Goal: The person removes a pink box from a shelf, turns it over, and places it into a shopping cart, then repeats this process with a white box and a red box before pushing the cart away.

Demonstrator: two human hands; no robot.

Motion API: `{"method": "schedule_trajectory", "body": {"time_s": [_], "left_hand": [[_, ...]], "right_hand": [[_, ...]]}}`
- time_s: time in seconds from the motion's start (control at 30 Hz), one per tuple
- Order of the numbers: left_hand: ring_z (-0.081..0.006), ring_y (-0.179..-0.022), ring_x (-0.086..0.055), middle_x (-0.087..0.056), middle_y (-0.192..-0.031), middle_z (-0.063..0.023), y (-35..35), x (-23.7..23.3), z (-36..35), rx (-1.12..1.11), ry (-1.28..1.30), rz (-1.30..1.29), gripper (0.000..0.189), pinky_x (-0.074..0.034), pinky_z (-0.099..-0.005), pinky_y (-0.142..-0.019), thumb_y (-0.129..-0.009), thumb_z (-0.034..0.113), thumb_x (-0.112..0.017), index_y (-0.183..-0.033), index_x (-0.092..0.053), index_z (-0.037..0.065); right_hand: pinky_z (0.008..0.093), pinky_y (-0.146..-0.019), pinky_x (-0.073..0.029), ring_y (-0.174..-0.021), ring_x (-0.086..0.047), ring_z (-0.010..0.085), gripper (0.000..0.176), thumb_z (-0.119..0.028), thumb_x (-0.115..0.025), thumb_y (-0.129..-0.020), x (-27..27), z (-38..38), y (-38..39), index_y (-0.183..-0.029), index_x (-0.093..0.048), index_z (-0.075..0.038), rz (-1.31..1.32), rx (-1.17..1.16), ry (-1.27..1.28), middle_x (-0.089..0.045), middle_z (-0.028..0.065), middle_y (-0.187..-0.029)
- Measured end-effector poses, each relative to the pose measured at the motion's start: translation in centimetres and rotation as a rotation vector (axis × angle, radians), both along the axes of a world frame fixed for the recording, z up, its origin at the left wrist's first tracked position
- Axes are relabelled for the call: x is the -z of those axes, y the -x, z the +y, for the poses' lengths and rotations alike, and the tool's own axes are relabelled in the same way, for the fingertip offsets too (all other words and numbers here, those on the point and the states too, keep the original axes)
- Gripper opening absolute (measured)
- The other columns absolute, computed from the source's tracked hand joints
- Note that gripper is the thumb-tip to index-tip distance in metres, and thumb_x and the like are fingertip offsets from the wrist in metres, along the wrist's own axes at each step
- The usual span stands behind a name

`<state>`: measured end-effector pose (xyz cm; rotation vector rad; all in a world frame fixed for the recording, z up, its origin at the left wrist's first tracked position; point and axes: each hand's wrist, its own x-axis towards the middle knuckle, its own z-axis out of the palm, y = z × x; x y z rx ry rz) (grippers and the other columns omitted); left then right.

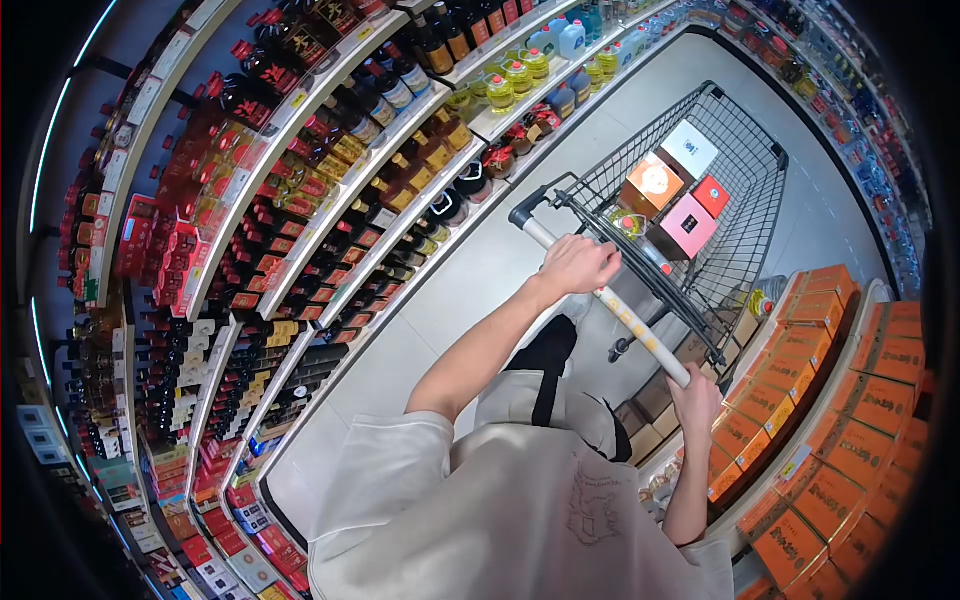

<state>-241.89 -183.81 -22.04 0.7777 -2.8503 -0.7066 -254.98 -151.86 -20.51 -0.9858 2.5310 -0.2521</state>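
Observation:
Both my hands are on the pale handle bar point(638, 328) of a shopping cart. My left hand point(582, 263) is wrapped round the bar near its left end, and my right hand point(697, 394) grips its right end. In front of the bar stretches the cart's dark wire basket point(757, 225). Inside lie a white box point(690, 149), an orange-brown box point(653, 181), a small red box point(712, 196) and a pink box point(687, 226). A rounded container with yellow on it point(627, 222) sits by the near side of the basket, partly hidden by bars.
Curved shelves point(290, 115) packed with dark and amber bottles run along my left, with yellow jugs point(518, 76) further on. Orange boxes point(830, 500) are stacked close on my right. Cardboard boxes point(652, 405) stand low by the right hand. Pale floor tiles point(615, 118) continue ahead.

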Motion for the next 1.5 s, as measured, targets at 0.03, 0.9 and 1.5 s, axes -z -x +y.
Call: {"method": "schedule_trajectory", "body": {"time_s": [0.03,0.9,1.5], "left_hand": [[-0.0386,-0.062,-0.068,-0.065,-0.058,-0.0147,0.9,0.2,-0.6,0.015,-0.016,0.016,0.033,-0.056,-0.0503,-0.065,-0.097,0.038,-0.054,-0.09,-0.076,0.014],[-0.0368,-0.053,-0.069,-0.063,-0.05,-0.0107,22.8,1.0,-18.0,0.155,0.051,0.067,0.032,-0.056,-0.0484,-0.056,-0.101,0.03,-0.056,-0.084,-0.07,0.007],[-0.0354,-0.046,-0.064,-0.058,-0.047,-0.0113,39.8,3.3,-32.8,0.139,0.097,0.087,0.034,-0.052,-0.0468,-0.049,-0.099,0.029,-0.06,-0.073,-0.066,0.01]], "right_hand": [[0.0502,-0.075,-0.055,-0.086,-0.072,0.0425,0.038,-0.044,-0.077,-0.089,-0.1,-0.9,1.0,-0.107,-0.075,-0.011,-0.028,-0.009,-0.012,-0.074,0.0207,-0.086],[0.046,-0.077,-0.058,-0.082,-0.073,0.0363,0.028,-0.029,-0.081,-0.08,1.5,-17.3,21.8,-0.102,-0.075,-0.013,0.007,0.118,0.083,-0.075,0.0144,-0.084],[0.0481,-0.073,-0.058,-0.079,-0.074,0.0355,0.042,-0.055,-0.074,-0.087,1.7,-31.8,40.8,-0.099,-0.076,-0.015,-0.314,-0.049,-0.084,-0.075,0.0116,-0.08]]}}
